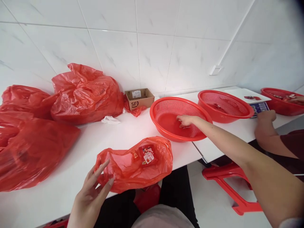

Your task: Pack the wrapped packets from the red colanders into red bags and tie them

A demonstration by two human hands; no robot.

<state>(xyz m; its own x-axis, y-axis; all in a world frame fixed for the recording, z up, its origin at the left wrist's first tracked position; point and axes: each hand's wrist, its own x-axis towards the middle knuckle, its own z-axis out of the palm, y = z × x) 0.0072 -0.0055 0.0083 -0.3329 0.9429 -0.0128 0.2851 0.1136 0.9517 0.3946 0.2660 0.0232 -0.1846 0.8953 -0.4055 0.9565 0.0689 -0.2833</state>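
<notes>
On the white table in front of me lies a red plastic bag (133, 182) with its mouth spread wide. Inside it is a small red printed packet (147, 155). My left hand (91, 190) is at the bag's left rim, its fingers apart and touching the plastic. My right hand (187, 120) reaches down into a red plastic strainer basket (161, 106), with its fingers curled near the bottom. A thin pale edge shows under those fingers, too small to name.
Full red plastic bags (87, 98) stand at the left. A cardboard box (140, 98) and crumpled white tissue (110, 120) lie by the wall. Rightward are a second red basket (225, 106), a scale (251, 96), a co-worker's arm (268, 129), another basket (280, 106) and a red stool (228, 180).
</notes>
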